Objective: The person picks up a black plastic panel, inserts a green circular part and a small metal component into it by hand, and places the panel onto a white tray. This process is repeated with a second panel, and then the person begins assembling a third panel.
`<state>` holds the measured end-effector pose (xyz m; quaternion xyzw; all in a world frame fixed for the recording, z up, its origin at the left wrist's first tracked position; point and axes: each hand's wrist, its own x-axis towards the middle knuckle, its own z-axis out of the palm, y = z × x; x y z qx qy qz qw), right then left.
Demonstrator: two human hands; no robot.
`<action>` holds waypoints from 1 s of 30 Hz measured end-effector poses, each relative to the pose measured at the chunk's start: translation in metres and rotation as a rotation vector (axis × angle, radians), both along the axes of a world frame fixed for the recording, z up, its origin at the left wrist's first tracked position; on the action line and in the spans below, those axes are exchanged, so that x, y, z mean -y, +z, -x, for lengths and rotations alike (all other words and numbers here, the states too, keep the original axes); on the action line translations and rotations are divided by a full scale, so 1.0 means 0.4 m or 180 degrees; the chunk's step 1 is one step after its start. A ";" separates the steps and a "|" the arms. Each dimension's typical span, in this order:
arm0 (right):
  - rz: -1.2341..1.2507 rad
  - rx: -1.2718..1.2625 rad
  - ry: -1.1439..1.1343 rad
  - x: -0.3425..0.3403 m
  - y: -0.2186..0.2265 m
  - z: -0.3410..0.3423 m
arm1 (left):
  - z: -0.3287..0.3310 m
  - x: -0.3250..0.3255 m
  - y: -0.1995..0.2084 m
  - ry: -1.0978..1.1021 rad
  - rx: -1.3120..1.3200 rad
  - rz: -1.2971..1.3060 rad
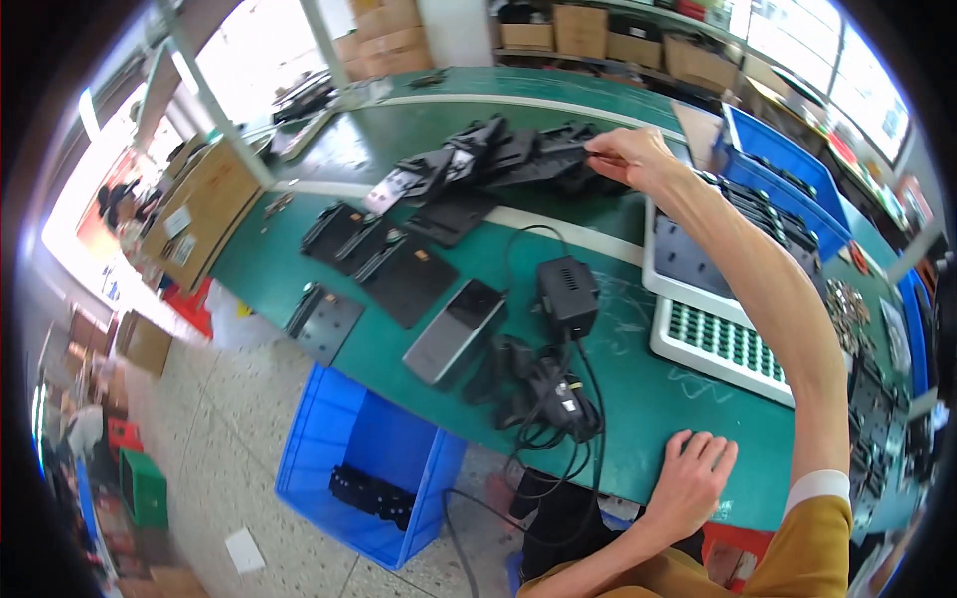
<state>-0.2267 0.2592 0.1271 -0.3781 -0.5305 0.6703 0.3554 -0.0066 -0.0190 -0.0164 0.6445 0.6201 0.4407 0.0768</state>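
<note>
My right hand [630, 159] reaches far across the green workbench and pinches the edge of a black plate-like part [563, 154] at the right end of a heap. The rest of that heap of black parts [469, 154] spreads to its left. My left hand [693, 476] lies on the bench's near edge with its fingers stretched out, holding nothing. Left of it are a power tool with a coiled cord [563, 399], a black power adapter box [567, 296] and a silver-grey box-shaped device [456, 332].
Several black plates [407, 279] lie at the left. Below the bench edge stands a blue bin [324, 439] with black parts inside. At right are a white tray with green pegs [723, 339], a tray of black parts beneath my right forearm, and a blue crate [788, 149].
</note>
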 end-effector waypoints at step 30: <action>-0.0083 0.0565 0.0327 0.432 -0.226 -1.164 | -0.066 -0.049 0.108 -0.0411 -0.0016 -0.0256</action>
